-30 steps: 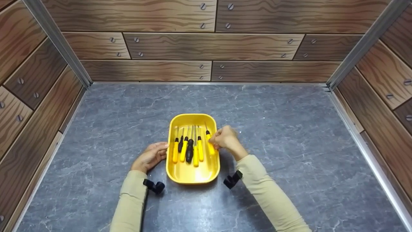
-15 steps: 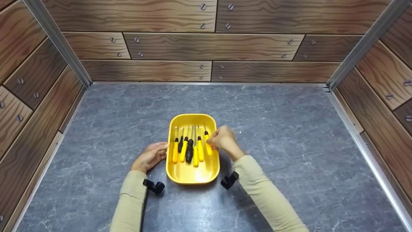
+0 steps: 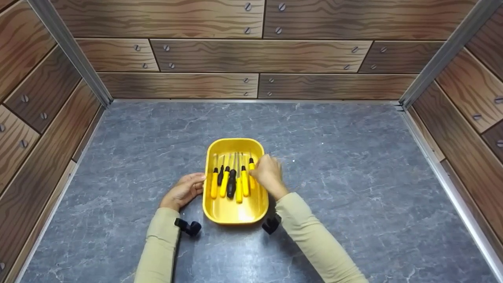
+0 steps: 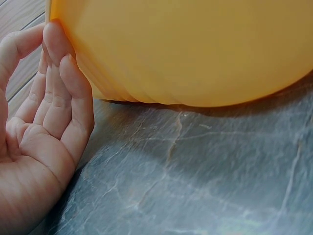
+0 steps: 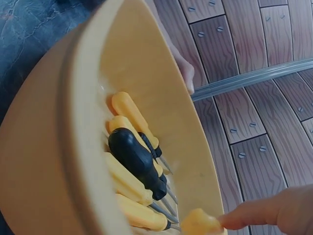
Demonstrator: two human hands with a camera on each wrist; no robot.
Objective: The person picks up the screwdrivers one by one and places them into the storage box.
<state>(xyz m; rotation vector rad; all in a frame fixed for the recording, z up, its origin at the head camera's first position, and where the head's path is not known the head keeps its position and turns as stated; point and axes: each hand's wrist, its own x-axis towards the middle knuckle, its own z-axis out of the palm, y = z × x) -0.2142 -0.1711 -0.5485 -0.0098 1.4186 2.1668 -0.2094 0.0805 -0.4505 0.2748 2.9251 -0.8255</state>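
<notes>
A yellow tray (image 3: 235,215) with rounded corners holds several screwdrivers lying side by side. Most have yellow handles; a thick black-handled screwdriver (image 3: 231,186) and a smaller black one (image 3: 221,177) lie among them. My right hand (image 3: 269,173) reaches over the tray's right wall and pinches the rightmost yellow screwdriver (image 3: 252,166), its shaft pointing away from me. The end of that handle shows by the fingers in the right wrist view. On the other side, my left hand (image 4: 46,122) touches the outside of the tray's left wall near the rim, fingers slightly bent.
The tray stands on a grey marbled tabletop (image 3: 157,133). Wood-patterned panels (image 3: 259,57) enclose the back and both sides, with metal strips at the corners. A black wrist camera (image 3: 188,227) hangs at each sleeve.
My right hand has moved slightly left with the screwdriver, bringing it closer to and more in line with the others. My left hand and the tray stay where they were.
</notes>
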